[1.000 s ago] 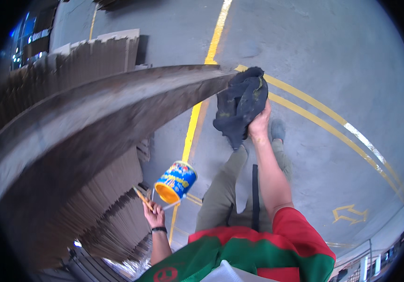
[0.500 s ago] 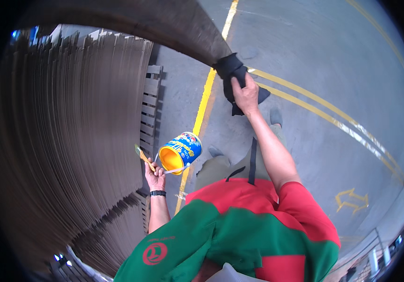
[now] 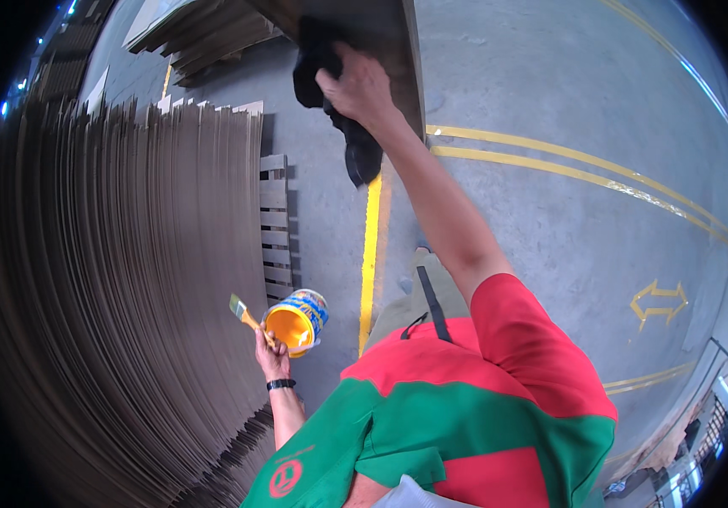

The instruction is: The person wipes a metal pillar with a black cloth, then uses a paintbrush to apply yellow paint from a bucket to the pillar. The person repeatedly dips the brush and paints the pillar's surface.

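My left hand (image 3: 273, 354) is closed round a flat paintbrush (image 3: 243, 311) with a yellowish handle and pale bristles. The handle of a blue and yellow bucket (image 3: 320, 306) runs to the same hand. The bucket hangs tilted beside it, showing its yellow inside and something white near the rim. Farther ahead, my right hand (image 3: 362, 85) grips a black cloth (image 3: 362, 157), part of which dangles down. The cloth lies against a dark brown board or stack edge (image 3: 402, 59) at the top of the view. Blur hides some of the fingertips.
A tall row of thin brown sheets (image 3: 152, 245) fills the left side, with a slatted wooden pallet (image 3: 275, 229) at its edge. Another stack of sheets (image 3: 220, 42) stands farther back. Yellow lines (image 3: 370, 245) and a yellow double arrow (image 3: 658, 303) mark the grey floor.
My right hand and the cloth have moved left and farther away along the brown board, which sits differently in view. My left hand, with the brush and bucket, has shifted slightly lower in view.
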The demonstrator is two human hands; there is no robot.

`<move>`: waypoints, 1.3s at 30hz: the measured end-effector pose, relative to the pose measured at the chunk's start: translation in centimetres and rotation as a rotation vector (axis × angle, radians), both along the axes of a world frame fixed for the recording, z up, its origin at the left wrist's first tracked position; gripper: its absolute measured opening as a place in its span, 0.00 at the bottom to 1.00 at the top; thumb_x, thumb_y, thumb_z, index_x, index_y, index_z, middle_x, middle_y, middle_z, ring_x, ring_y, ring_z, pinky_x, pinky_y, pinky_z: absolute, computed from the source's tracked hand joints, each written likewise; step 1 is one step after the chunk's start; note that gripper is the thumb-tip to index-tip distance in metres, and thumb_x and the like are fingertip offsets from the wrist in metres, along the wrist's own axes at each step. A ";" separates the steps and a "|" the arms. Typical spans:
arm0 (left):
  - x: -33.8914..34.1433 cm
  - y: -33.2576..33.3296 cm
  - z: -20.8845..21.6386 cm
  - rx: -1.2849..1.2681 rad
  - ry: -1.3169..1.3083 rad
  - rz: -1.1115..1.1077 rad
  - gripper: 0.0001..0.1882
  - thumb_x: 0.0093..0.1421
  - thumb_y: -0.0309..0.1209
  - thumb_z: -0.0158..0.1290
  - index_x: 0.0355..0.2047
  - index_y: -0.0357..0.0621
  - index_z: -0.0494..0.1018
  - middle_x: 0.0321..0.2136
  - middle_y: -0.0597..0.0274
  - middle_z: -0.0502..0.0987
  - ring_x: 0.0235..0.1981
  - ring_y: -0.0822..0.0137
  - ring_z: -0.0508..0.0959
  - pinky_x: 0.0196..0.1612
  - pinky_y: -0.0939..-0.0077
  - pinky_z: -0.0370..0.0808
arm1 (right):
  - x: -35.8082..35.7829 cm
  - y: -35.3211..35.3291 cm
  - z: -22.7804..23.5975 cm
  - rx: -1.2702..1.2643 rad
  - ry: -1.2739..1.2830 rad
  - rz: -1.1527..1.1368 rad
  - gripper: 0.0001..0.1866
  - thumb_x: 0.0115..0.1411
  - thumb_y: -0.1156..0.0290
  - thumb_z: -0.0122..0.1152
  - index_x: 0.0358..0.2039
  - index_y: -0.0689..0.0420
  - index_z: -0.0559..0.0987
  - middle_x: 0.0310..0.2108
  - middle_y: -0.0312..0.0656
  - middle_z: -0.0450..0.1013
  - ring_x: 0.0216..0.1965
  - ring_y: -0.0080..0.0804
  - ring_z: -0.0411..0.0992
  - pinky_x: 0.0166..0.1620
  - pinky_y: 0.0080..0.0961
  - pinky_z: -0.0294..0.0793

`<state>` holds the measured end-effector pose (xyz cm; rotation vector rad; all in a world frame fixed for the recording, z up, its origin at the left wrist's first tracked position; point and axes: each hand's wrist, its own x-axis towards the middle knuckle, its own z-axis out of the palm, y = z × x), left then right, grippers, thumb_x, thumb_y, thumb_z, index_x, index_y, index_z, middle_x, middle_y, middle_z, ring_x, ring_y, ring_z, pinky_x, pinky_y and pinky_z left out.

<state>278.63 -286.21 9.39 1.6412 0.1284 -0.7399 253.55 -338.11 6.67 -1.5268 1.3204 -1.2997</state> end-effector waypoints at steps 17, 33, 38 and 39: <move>-3.3 -5.1 -3.7 -0.158 -0.042 -0.096 0.15 0.72 0.45 0.51 0.49 0.50 0.74 0.26 0.70 0.76 0.13 0.83 0.61 0.16 0.86 0.55 | -13.9 5.6 -15.4 0.027 0.042 -0.143 0.31 0.56 0.59 0.63 0.59 0.58 0.72 0.41 0.56 0.76 0.43 0.57 0.77 0.46 0.49 0.77; 7.5 -24.4 -13.0 -0.050 0.105 -0.734 0.16 0.71 0.44 0.52 0.51 0.48 0.74 0.25 0.75 0.75 0.17 0.86 0.63 0.20 0.88 0.57 | -10.4 9.8 -25.4 0.054 0.039 -0.368 0.27 0.58 0.56 0.59 0.56 0.53 0.73 0.41 0.56 0.76 0.46 0.59 0.74 0.46 0.49 0.75; 10.1 -25.3 -20.1 0.029 0.049 -0.776 0.16 0.72 0.45 0.50 0.50 0.49 0.74 0.26 0.76 0.75 0.18 0.85 0.64 0.21 0.90 0.59 | -9.3 14.6 -35.4 0.341 0.244 -0.359 0.26 0.61 0.57 0.54 0.58 0.51 0.72 0.41 0.55 0.78 0.44 0.58 0.76 0.47 0.50 0.76; 11.1 -24.8 -21.0 0.016 0.069 -0.837 0.16 0.72 0.45 0.50 0.50 0.49 0.74 0.26 0.76 0.75 0.18 0.85 0.65 0.21 0.89 0.60 | -9.5 16.6 -37.9 0.667 0.371 -0.070 0.28 0.61 0.59 0.52 0.61 0.50 0.71 0.44 0.55 0.78 0.48 0.56 0.76 0.51 0.49 0.76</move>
